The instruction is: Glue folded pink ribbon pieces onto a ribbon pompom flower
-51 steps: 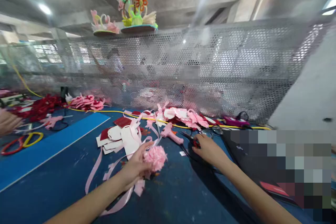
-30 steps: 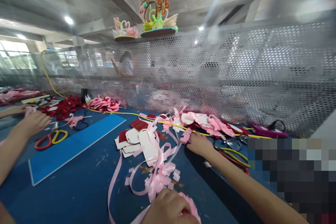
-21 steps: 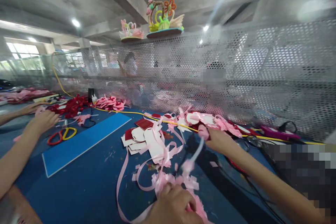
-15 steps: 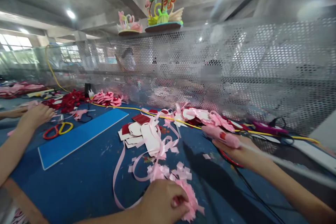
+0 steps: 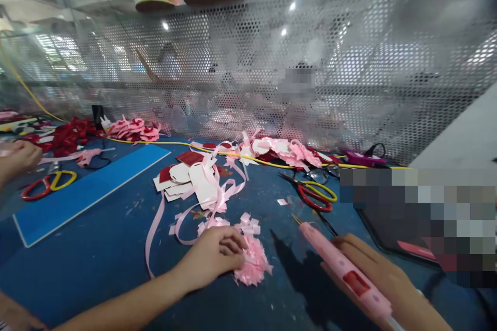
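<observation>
My left hand (image 5: 217,256) reaches in from the lower left, its fingers closed on the near edge of a frilly pink ribbon flower (image 5: 254,264) lying on the blue table. My right hand (image 5: 373,269) is wrapped around a pink hot glue gun (image 5: 337,266) with a metal tip and a red patch on its body. The tip points up and left, above the table and apart from the flower. Short cut pieces of pink ribbon (image 5: 248,225) lie just beyond the flower. A long loose pink ribbon (image 5: 155,222) curls to the left of them.
White and red card shapes (image 5: 202,181) lie mid-table, behind the ribbons. Scissors (image 5: 314,196) with red and yellow handles rest right; another pair of scissors (image 5: 50,186) lies left, beside a blue board (image 5: 97,186). A co-worker's hand (image 5: 19,158) is far left. A perforated metal screen (image 5: 233,77) stands behind.
My right hand has brought the glue gun away from the back right, nearer to me, uncovering the scissors. My left hand stays at the flower. The view has tilted down and shifted right.
</observation>
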The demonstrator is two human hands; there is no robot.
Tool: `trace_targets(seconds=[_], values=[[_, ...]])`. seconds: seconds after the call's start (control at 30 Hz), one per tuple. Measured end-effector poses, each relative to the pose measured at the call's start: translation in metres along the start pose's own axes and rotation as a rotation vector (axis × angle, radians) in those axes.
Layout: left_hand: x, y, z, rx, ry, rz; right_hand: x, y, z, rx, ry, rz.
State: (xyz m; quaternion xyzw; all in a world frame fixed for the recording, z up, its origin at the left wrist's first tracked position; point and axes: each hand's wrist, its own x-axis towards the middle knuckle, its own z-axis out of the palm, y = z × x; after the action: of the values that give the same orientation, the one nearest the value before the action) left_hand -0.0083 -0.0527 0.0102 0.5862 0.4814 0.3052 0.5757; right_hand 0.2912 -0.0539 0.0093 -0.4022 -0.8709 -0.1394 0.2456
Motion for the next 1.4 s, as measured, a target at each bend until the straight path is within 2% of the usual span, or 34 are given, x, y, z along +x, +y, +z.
trace_targets(seconds=[0.1,0.2,0.33,0.47,0.57,0.8,1.4], values=[[0.001,0.003,0.003,-0.001,0.017,-0.005,-0.003,-0.009,-0.002,0.249,-0.104,0.099],[0.000,0.004,0.005,0.063,0.040,0.024,-0.002,-0.020,-0.004,0.333,-0.106,0.045],[-0.002,0.003,0.004,0.170,0.066,0.120,0.002,-0.040,-0.005,0.275,-0.063,-0.166],[-0.001,0.001,0.001,0.169,0.040,0.127,0.006,-0.056,-0.004,0.212,-0.068,-0.260],[0.000,0.000,0.001,0.154,0.021,0.113,0.007,-0.063,0.000,0.182,-0.117,-0.270],[-0.001,-0.001,-0.001,0.154,0.026,0.103,0.012,-0.073,0.008,0.140,-0.073,-0.252],[-0.001,-0.005,-0.003,0.150,-0.005,0.136,0.016,-0.073,0.012,0.127,-0.109,-0.271]])
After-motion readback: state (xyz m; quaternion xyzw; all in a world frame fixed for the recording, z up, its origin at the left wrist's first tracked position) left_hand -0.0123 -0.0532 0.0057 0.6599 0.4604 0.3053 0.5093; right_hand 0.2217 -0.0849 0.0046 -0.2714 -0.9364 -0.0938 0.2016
